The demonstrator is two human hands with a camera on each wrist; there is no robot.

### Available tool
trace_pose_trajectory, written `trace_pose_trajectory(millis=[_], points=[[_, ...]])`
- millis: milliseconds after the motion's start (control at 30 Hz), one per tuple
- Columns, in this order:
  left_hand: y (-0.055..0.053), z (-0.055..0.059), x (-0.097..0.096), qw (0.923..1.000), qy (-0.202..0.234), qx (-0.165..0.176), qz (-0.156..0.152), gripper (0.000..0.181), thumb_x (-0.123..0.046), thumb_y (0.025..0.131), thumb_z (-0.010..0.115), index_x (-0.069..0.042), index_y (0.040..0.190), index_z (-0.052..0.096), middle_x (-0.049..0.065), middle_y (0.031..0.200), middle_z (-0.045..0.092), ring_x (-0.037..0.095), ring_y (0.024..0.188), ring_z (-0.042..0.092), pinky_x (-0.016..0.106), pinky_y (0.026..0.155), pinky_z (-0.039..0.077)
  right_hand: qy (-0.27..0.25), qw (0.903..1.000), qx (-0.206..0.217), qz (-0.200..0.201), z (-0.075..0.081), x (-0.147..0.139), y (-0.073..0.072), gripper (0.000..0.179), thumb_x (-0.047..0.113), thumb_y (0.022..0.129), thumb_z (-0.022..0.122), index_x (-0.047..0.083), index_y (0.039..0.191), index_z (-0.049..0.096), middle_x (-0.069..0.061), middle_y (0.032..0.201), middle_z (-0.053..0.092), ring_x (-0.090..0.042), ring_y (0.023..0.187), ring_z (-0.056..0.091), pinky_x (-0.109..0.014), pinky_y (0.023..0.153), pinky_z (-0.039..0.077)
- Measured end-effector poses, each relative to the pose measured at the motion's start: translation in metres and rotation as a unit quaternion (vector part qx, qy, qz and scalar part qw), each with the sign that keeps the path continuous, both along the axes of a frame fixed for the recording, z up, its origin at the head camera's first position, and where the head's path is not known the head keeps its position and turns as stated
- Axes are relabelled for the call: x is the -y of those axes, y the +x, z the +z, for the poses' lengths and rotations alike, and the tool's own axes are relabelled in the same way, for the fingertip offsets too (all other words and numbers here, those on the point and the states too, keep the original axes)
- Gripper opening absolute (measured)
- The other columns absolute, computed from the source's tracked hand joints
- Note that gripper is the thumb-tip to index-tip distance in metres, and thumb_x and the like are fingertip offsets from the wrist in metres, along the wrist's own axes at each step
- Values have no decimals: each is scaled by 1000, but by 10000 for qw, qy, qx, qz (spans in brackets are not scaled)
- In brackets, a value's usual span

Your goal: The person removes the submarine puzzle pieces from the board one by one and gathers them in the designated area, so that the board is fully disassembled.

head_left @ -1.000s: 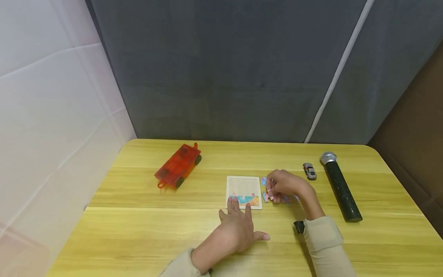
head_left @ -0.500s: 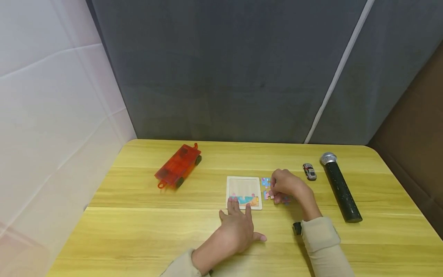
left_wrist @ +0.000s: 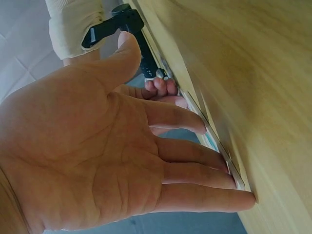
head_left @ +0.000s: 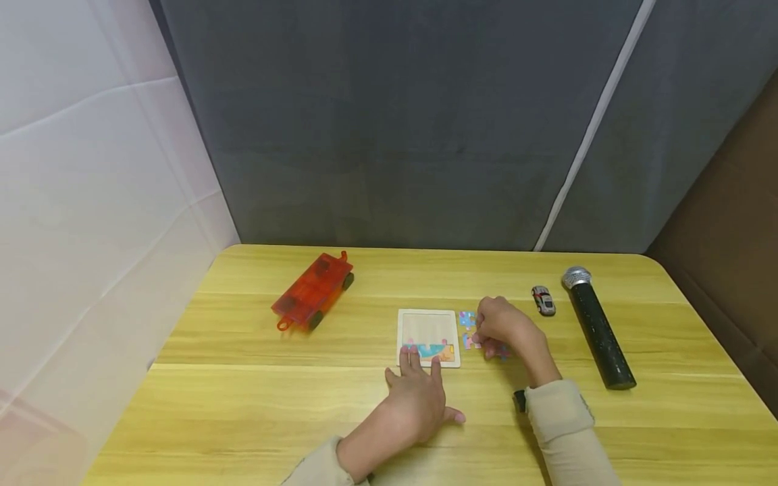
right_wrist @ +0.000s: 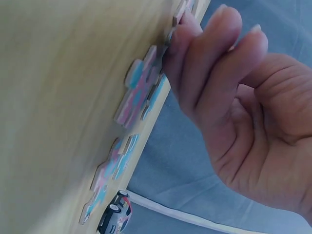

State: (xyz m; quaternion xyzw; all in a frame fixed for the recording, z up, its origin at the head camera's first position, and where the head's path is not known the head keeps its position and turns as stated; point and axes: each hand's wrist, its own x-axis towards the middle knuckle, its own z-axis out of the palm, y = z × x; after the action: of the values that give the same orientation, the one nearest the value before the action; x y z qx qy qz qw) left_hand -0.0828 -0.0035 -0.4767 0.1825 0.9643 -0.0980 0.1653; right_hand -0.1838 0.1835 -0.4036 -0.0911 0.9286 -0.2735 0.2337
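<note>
My left hand [head_left: 415, 401] lies with fingers spread, their tips on the lower edge of a square wooden puzzle tray [head_left: 428, 312]. Fitted pieces [head_left: 430, 351] in teal and orange fill the tray's bottom strip; its upper part is bare wood. Just right of the tray, my right hand [head_left: 504, 322] has its fingers curled down, pinching a pink-and-blue puzzle piece [head_left: 468, 341] at its right edge. The thumb's contact is hidden in the right wrist view, where loose pieces [right_wrist: 136, 92] lie beside the fingers. Another loose piece [head_left: 467, 318] lies just behind the pinched one.
A red translucent toy wagon [head_left: 315, 290] stands at the left of the wooden table [head_left: 243, 405]. Right of the right hand are a small silver toy car [head_left: 543, 301] and a black microphone [head_left: 598, 331]. A grey partition [head_left: 389, 135] rises behind the table.
My right hand has shifted slightly right, and the pink-and-blue piece, tilted earlier, now lies flatter by the tray. The left hand stays at the tray, its thumb drawn in slightly.
</note>
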Motion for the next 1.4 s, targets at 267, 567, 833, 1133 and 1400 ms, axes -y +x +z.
trace_pose_trajectory(millis=[267, 567, 833, 1133, 1400], points=[[-2, -4, 2, 9996, -16, -138, -254, 109, -92, 94, 31, -16, 172, 39, 32, 169, 41, 51, 157, 40, 58, 107, 59, -441, 9933, -289, 1032, 6, 5, 2, 21, -6, 104, 66, 3, 85, 70, -7, 68, 69, -15, 53, 62, -22, 53, 49], [-1, -7, -3, 9991, -114, -226, -351, 108, -92, 94, 31, -17, 171, 40, 31, 168, 43, 50, 157, 42, 57, 107, 60, -1028, 9683, -776, 2139, -3, -4, 23, 17, 1, 108, 65, -4, 120, 76, 2, 74, 64, -2, 64, 54, -22, 68, 49], [-2, 0, 0, 9989, -223, -314, -277, 106, -91, 96, 33, -16, 171, 41, 31, 167, 45, 49, 157, 43, 56, 107, 60, -1242, 9672, -1005, 1974, -16, -2, 29, 21, 1, 107, 63, -5, 126, 72, 2, 75, 65, -1, 66, 57, -24, 75, 51], [-2, -1, -4, 9988, -345, -343, -76, 106, -92, 93, 38, -19, 170, 44, 29, 167, 46, 48, 157, 44, 56, 107, 60, -987, 9725, -1295, 1666, -16, 12, 33, 6, 0, 104, 69, 2, 110, 68, 0, 88, 65, -5, 83, 58, -44, 100, 58], [-1, -3, -3, 9976, -423, -467, -292, 106, -92, 94, 36, -18, 170, 44, 30, 165, 48, 49, 155, 46, 56, 105, 61, -1307, 9737, -1272, 1369, -16, 15, 33, 7, -5, 105, 66, -1, 100, 66, -3, 77, 70, -5, 64, 63, -21, 62, 49]])
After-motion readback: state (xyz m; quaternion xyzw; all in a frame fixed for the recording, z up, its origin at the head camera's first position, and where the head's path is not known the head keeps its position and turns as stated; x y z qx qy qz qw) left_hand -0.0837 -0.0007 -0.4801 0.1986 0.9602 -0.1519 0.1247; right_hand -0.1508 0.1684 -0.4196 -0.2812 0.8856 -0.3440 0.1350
